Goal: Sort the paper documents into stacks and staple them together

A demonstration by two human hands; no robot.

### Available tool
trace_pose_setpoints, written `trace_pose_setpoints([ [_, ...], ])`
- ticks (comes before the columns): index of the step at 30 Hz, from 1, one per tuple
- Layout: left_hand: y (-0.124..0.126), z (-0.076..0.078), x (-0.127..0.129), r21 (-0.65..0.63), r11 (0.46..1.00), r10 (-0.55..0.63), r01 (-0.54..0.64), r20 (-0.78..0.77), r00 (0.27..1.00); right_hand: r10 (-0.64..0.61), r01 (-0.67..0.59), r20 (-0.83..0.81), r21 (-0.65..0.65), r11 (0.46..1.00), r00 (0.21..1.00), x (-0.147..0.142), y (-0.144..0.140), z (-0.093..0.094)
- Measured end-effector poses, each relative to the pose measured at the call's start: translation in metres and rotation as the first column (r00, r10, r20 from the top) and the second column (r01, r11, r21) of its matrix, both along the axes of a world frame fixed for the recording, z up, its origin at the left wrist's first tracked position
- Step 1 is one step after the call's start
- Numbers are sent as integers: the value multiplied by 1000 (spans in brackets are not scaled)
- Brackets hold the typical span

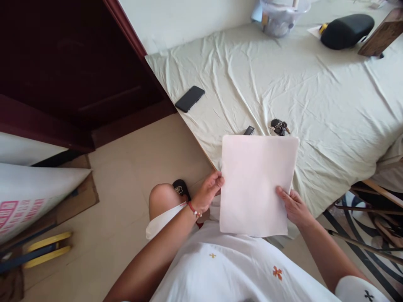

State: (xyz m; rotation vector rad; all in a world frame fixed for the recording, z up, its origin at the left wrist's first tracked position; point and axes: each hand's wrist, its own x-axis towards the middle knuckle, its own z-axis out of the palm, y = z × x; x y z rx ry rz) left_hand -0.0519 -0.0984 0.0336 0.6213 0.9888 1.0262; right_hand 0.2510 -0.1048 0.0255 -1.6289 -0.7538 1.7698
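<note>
Setting: room in a home, by appearance. Evidence: dark red door frame; pale tiled floor; cloth-draped worktop carrying a phone and bunch of keys; large printed sack near the doorway; casual shorts on the wearer.

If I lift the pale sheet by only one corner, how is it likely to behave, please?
The pale sheet seems fairly stiff, since it looks nearly flat between the left hand and right hand. It is probably light, because its edges look thin. Its slightly wavy lower edge suggests it might bend somewhat.
</note>
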Motion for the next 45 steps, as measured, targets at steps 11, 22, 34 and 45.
trace_pose_setpoints([
  [11,60,14,7,42,988,149,-147,-51,988,93,-88,-129,44,995,987,-17,44,1],
  [22,61,5,17,-26,998,50,-50,-18,999,-61,-163,336,597,786,940,-11,64,14],
  [34,55,20,24,-45,998,37,-37,-5,999,-98,-894,919,394,215,381,-52,118,66],
  [45,54,16,29,-59,998,36,-36,13,999,-44,-911,925,379,160,377,-87,114,72],
])
